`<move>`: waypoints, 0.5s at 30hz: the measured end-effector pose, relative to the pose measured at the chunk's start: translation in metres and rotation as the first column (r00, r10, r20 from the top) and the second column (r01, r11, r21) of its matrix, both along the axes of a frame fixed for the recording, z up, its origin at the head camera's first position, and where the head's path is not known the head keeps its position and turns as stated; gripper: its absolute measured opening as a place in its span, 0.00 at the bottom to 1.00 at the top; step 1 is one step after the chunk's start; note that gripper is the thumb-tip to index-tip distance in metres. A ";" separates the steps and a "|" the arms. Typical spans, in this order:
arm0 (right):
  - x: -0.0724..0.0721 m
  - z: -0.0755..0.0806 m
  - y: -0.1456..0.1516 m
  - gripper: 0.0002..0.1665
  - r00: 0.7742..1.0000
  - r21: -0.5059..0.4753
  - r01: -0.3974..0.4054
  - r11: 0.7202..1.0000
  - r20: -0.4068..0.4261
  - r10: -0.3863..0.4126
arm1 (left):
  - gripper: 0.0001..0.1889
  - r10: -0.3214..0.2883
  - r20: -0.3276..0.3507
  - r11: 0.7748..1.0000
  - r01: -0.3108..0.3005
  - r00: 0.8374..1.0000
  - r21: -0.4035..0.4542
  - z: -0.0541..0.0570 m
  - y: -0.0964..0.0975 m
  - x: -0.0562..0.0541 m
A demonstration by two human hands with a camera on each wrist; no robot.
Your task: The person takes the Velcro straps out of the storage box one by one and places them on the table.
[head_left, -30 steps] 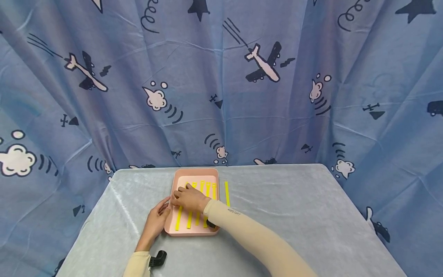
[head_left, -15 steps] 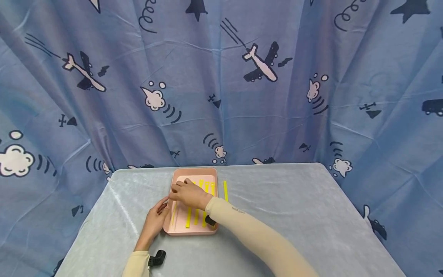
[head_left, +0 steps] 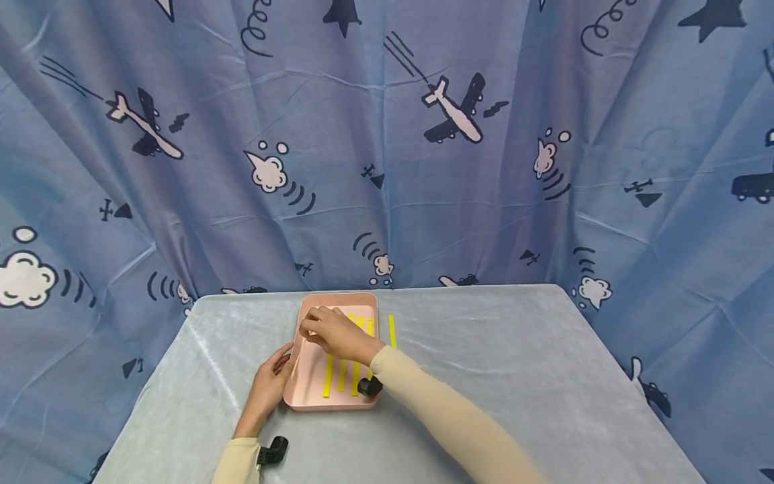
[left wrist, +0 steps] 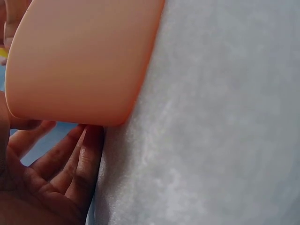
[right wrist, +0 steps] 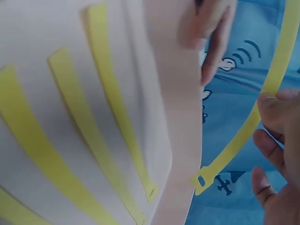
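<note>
My right hand [head_left: 341, 334] is over the far left part of the pink tray [head_left: 308, 399]. Its thumb and fingertips pinch a long yellow strap [right wrist: 241, 138] with a slotted end, seen curving past the tray's edge in the right wrist view. My left hand [head_left: 269, 384] holds the tray's left side, thumb at the rim and fingers against the outer wall. The left wrist view shows these left fingers [left wrist: 79, 168] at the tray's wall. More yellow straps [right wrist: 47, 159] lie side by side inside the tray, partly hidden under my right arm.
Another yellow strap [head_left: 392, 333] lies on the grey cloth-covered table [head_left: 514, 376], just right of the tray. A blue patterned curtain [head_left: 387, 168] hangs behind the table's far edge.
The leftmost strap has been picked up from the tray floor by my right hand, tilting on its edge and rising. My left hand stays at the tray's side.
</note>
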State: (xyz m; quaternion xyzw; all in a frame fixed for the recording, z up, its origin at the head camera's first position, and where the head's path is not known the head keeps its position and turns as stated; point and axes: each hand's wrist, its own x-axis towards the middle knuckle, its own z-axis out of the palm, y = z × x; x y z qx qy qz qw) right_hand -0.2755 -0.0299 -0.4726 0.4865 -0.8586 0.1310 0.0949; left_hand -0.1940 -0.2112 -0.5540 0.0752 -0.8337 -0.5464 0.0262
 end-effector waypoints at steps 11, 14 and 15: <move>0.002 0.001 0.008 0.05 0.974 -0.302 0.041 0.952 0.225 0.029 | 0.24 0.000 0.005 1.000 0.000 1.000 -0.024 0.001 0.000 0.001; 0.002 -0.001 0.009 0.05 0.964 -0.365 0.061 0.929 0.263 0.040 | 0.24 0.004 0.011 1.000 -0.004 1.000 -0.026 0.001 0.000 0.001; 0.002 -0.002 0.009 0.06 0.960 -0.382 0.069 0.922 0.278 0.043 | 0.24 0.003 0.010 1.000 -0.003 1.000 -0.025 0.001 0.001 0.001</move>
